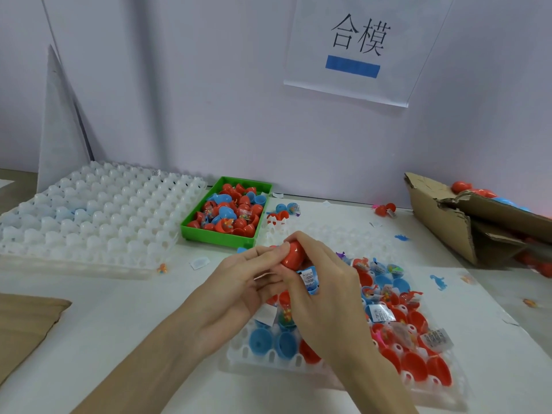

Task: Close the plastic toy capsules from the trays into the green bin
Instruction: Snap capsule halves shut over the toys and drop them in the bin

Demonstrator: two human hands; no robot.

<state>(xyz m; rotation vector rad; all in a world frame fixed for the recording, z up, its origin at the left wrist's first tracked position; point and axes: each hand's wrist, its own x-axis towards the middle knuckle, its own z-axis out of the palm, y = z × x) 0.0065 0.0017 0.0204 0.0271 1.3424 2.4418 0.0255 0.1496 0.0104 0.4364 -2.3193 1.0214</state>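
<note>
The white tray (270, 358) of open red and blue halves is lying nearest. Above it a red capsule (293, 256) is being pinched by the right hand (325, 297) and steadied by the left hand's (239, 294) curled fingers — the halves are probably best squared before pressing. Beyond, the green bin (209, 237) is being filled; the path looks unobstructed — loose toys are lying scattered aside.

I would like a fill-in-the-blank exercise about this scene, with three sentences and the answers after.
1. Both hands hold a plastic capsule whose colour is ____.
2. The rectangular bin holding finished capsules is ____ in colour.
3. The torn cardboard box lies on the ____ side of the table.

Missing words: red; green; right
</note>
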